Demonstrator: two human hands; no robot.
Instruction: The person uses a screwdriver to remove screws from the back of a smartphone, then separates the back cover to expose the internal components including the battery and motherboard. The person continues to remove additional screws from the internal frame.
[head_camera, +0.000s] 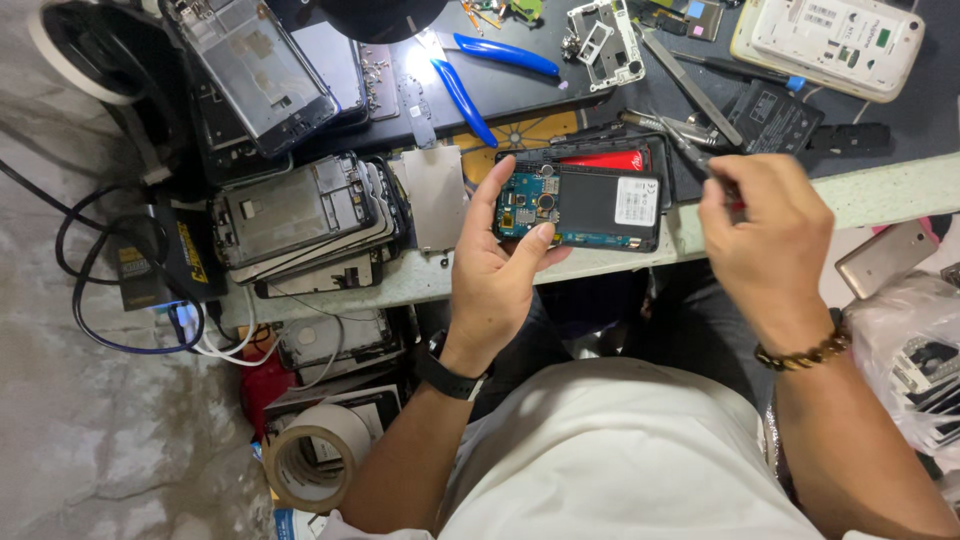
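Cables (120, 300): dark loops at far left, off the worktop edge, beside a small black and yellow box (165, 262).

Tape roll (315, 462): tan, low left, beneath the worktop level, near the left forearm.

Phone frames (305, 222): a stack of stripped frames on the worktop's (880, 195) left part; more screens (262, 70) lie above them, overlapping.

Metal plate (437, 195): grey, flat, just right of the stack, close beside the left thumb.

Cutters (485, 70): blue handles, lying on the dark mat at top centre, well apart from both hands.

Left hand (495, 270): clasped round the opened phone (580, 207), thumb along its left edge, fingertips on its lower side. A black watch sits on the wrist.

Opened phone: back cover off, held level over the worktop's front edge; blue circuit board at its left end, black battery with a white label to the right. A red item (605, 160) lies on the worktop directly behind it.

White frame (603, 42): top centre, on the mat.

Right hand (765, 245): closed on a thin metal tool (690, 148), which points up and left from the fingers; the tip is just right of the phone, and contact cannot be told. A bead bracelet is on the wrist.

White device (835, 40): top right corner.

Gold phone (885, 258): right, below the worktop edge.
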